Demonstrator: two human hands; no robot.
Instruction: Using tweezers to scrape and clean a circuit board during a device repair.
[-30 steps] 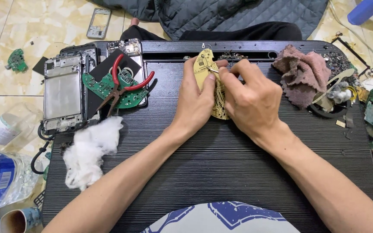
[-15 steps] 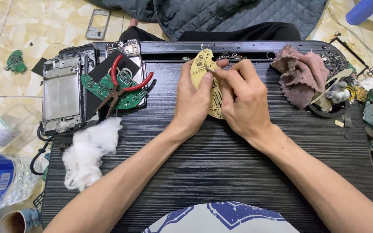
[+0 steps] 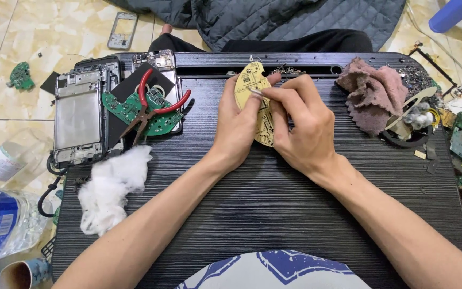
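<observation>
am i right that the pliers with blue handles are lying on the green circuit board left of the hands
Not quite: in the head view the pliers have red handles, not blue. The rest holds: they lie on the green circuit board, left of the left hand and right hand, which hold the yellow board.

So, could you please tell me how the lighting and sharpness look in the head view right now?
Head view: soft, even light, with only faint shadows under the hands on the black ribbed tray; left hand, right hand and the tan circuit board are sharp, without motion blur; mild glare on the floor tiles; edges bow slightly from the wide lens.
</observation>
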